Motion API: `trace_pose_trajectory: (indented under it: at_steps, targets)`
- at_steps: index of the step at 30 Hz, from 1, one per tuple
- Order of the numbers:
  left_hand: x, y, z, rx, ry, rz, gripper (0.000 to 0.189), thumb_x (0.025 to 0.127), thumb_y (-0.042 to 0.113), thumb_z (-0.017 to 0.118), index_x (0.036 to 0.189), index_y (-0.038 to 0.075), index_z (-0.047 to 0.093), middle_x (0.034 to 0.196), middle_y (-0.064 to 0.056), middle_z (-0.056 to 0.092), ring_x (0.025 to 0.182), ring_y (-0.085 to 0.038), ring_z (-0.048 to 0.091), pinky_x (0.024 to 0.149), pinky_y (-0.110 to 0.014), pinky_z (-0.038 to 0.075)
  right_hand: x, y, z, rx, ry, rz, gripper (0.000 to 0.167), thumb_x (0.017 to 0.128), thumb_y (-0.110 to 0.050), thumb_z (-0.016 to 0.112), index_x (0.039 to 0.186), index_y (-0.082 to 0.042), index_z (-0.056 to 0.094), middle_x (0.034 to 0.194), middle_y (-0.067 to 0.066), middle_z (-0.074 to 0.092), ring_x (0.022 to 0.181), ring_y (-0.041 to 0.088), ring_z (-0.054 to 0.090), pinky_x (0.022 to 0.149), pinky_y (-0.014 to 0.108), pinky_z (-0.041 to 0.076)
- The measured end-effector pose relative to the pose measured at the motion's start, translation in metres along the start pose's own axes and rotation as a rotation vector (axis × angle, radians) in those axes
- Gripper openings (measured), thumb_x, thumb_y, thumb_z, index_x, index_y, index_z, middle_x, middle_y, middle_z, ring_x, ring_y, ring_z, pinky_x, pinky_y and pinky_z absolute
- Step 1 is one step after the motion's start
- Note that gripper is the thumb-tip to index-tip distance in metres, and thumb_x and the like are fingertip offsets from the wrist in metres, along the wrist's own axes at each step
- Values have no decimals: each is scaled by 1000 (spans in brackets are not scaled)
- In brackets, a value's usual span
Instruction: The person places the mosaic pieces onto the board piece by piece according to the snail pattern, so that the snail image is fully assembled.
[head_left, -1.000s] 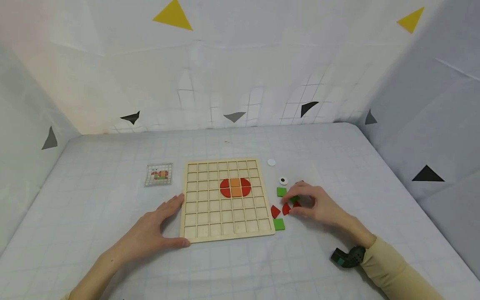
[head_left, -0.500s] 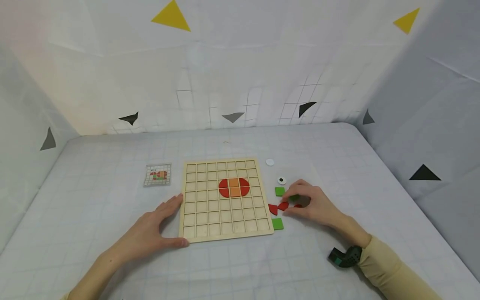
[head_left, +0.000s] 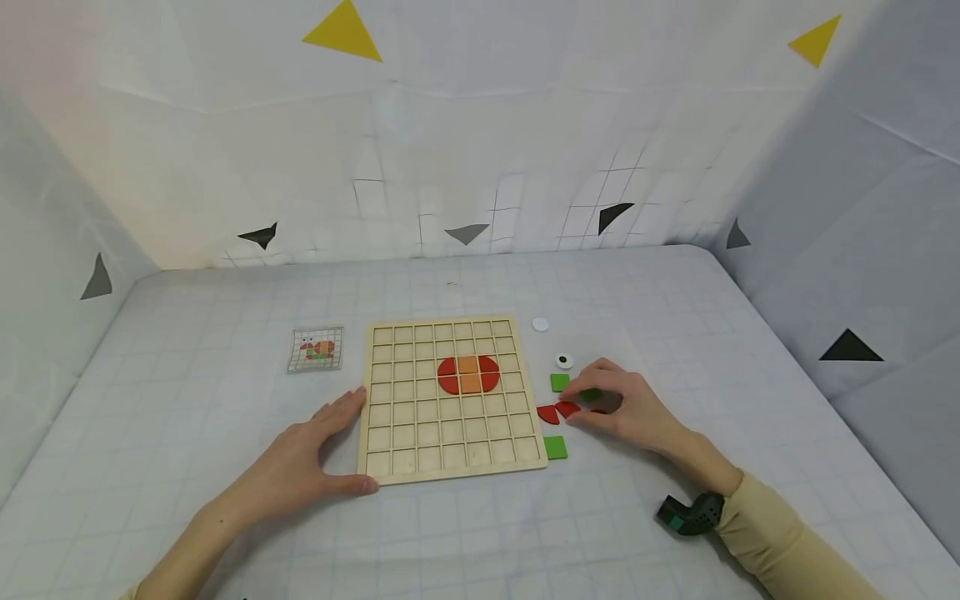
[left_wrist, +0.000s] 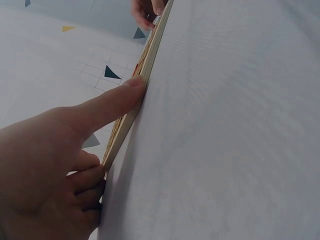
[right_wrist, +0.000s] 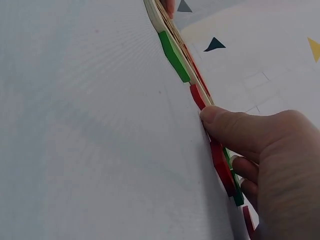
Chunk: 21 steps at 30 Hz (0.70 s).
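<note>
A square wooden grid board (head_left: 417, 412) lies on the table, with red quarter-circle tiles (head_left: 447, 385) and orange square tiles (head_left: 469, 383) forming a rounded shape in its cells. My left hand (head_left: 288, 462) rests against the board's left side, fingers extended along the edge and thumb at the near corner. Just right of the board, my right hand (head_left: 630, 410) pinches a red quarter-circle tile (head_left: 567, 409) between thumb and fingertips, low at the tabletop. Another red quarter-circle tile (head_left: 548, 414) lies beside it, by the board's edge. My fingers partly cover more tiles.
Green square tiles (head_left: 556, 447) lie near the board's right side. Beyond them are a white eye disc (head_left: 564, 361) with a black dot and a plain white disc (head_left: 540, 324). A small picture card (head_left: 316, 349) lies left of the board.
The pinched red tile has turned and shifted slightly left. The red tile beside it has also turned and moved a little away from me. My left hand keeps its place.
</note>
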<state>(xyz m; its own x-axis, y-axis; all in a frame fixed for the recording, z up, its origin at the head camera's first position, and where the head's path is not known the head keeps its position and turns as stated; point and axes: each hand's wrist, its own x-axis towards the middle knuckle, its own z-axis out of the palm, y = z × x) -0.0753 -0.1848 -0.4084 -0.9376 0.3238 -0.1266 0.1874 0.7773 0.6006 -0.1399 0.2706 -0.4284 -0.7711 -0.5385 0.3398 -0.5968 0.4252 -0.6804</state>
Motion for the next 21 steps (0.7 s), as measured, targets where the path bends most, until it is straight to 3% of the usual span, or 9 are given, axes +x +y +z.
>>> trace_pose_trajectory:
  at_steps: [5,10,16,21]
  targets:
    - [0,-1,0,-1,3,3,115,66,71,79,159,28,28,163,-3,32,148,-40,29,113,-66,26,4,-18,-3,39,-10,4,32,74,7,83,103,-7,77,100,8,68,96,22,58,79,26,52]
    - [-1,-1,0,1,4,0,114,66,72,79,159,29,28,163,-3,32,149,-39,29,113,-65,26,6,-19,-3,28,12,-29,31,73,8,83,100,-5,77,95,9,70,94,21,58,82,25,51]
    - [0,1,0,8,2,1,114,66,72,78,159,29,28,163,-3,32,148,-39,30,113,-65,27,6,-11,-1,24,76,88,31,75,2,85,102,-10,77,98,4,71,99,17,59,92,18,46]
    - [0,0,1,5,3,-2,115,65,71,79,159,28,28,162,-4,33,148,-39,30,113,-65,26,19,-22,10,-2,102,124,26,79,-16,86,103,-22,77,99,-2,70,99,15,60,88,26,49]
